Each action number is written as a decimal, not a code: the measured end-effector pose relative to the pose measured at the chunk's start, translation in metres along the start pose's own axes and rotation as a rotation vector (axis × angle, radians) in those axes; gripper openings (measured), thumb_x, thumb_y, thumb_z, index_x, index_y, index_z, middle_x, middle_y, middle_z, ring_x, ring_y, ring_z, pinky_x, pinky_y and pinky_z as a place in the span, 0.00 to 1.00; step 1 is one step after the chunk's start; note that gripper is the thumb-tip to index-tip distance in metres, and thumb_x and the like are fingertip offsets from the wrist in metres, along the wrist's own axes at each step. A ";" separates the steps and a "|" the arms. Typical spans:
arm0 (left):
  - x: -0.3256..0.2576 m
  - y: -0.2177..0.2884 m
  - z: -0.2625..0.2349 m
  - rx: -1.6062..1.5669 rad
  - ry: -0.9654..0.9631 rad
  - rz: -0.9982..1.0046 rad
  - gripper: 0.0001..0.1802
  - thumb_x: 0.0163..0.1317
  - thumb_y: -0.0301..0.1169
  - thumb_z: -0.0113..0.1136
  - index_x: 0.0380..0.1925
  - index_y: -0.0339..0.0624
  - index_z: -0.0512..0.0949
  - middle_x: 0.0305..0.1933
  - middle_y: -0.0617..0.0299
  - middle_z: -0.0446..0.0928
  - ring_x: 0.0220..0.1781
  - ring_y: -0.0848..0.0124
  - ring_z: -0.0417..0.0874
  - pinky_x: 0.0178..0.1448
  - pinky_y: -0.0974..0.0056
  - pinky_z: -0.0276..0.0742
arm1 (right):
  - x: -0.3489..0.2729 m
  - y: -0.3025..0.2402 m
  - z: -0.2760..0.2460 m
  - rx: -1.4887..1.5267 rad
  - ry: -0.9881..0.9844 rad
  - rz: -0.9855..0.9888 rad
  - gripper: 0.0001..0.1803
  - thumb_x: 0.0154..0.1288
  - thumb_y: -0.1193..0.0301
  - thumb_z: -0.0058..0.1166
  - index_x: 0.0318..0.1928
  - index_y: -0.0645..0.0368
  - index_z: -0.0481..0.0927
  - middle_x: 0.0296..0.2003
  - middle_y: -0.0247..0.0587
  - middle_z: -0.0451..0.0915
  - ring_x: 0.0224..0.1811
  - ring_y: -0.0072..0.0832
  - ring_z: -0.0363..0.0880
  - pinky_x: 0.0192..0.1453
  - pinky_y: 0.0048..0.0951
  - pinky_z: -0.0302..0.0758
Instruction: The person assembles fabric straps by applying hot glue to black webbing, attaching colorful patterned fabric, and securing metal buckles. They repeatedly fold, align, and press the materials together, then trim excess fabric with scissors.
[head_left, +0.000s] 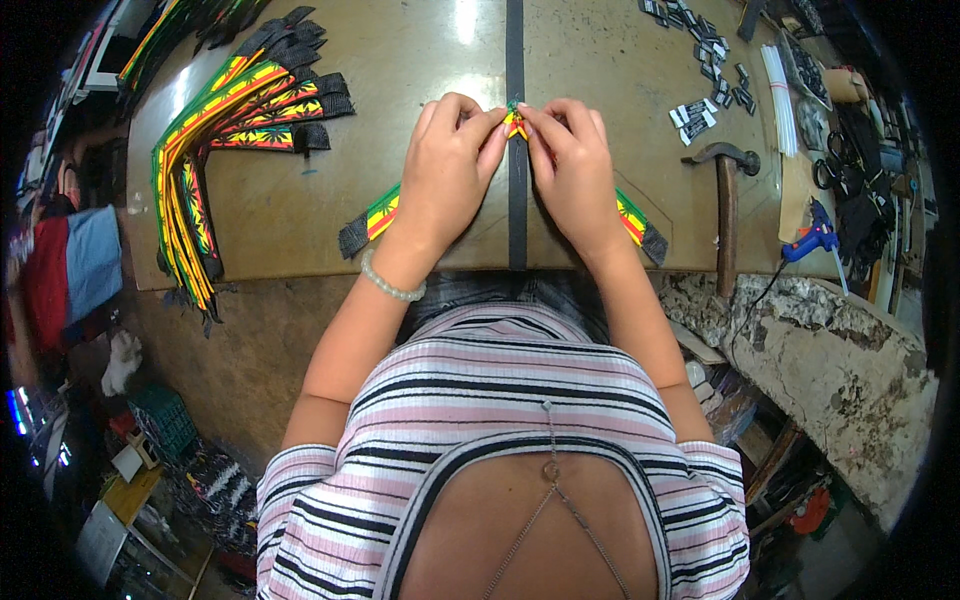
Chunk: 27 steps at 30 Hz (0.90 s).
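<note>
Both my hands meet over a black strip (517,220) that runs up the middle of the table. Between them is the folded middle of a green, yellow and red patterned strap (515,124). My left hand (455,150) pinches its left side with thumb and forefinger. From the other side my right hand (570,155) pinches it too. The strap's black ends show beyond my wrists, one at the lower left and one at the lower right. My palms hide most of its length.
A bundle of similar straps (190,160) lies at the left of the table. To the right are a hammer (726,200), small black-and-white labels (693,118), white sticks (778,100) and a blue glue gun (812,238) with its cord. Scissors (832,170) lie at the far right.
</note>
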<state>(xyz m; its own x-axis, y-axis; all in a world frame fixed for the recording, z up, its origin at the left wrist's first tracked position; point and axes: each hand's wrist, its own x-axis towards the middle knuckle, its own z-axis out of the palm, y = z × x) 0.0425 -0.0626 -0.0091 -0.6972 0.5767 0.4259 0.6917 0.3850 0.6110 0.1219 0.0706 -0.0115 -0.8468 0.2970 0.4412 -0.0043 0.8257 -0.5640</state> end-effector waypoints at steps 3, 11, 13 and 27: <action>0.001 0.000 0.001 0.002 0.008 0.014 0.10 0.58 0.28 0.66 0.39 0.39 0.85 0.36 0.55 0.75 0.39 0.58 0.76 0.46 0.58 0.74 | -0.002 -0.001 -0.004 -0.027 -0.057 -0.039 0.19 0.56 0.81 0.58 0.50 0.59 0.83 0.43 0.47 0.76 0.45 0.43 0.74 0.50 0.38 0.75; 0.001 0.001 0.000 0.018 -0.022 0.016 0.10 0.56 0.26 0.67 0.39 0.38 0.85 0.36 0.54 0.76 0.38 0.59 0.76 0.44 0.58 0.74 | -0.007 -0.013 -0.002 -0.385 -0.223 -0.131 0.20 0.60 0.76 0.52 0.54 0.66 0.78 0.47 0.48 0.76 0.47 0.43 0.73 0.50 0.35 0.76; 0.001 0.002 -0.001 0.027 -0.029 0.021 0.10 0.56 0.26 0.67 0.39 0.37 0.85 0.36 0.54 0.76 0.38 0.59 0.76 0.44 0.58 0.74 | -0.004 -0.017 -0.002 -0.400 -0.243 -0.112 0.21 0.60 0.76 0.51 0.55 0.66 0.77 0.49 0.49 0.76 0.48 0.43 0.73 0.51 0.35 0.76; 0.000 -0.002 0.002 -0.004 0.002 0.045 0.11 0.56 0.25 0.67 0.40 0.38 0.85 0.36 0.55 0.76 0.39 0.59 0.77 0.45 0.59 0.75 | 0.007 -0.017 -0.027 -0.241 -0.398 -0.006 0.25 0.57 0.83 0.46 0.58 0.64 0.78 0.54 0.52 0.73 0.53 0.50 0.70 0.60 0.41 0.73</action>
<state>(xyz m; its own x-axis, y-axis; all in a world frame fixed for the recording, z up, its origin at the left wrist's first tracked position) 0.0417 -0.0621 -0.0111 -0.6659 0.5920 0.4539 0.7215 0.3563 0.5938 0.1302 0.0714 0.0202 -0.9855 0.1240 0.1155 0.0742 0.9285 -0.3637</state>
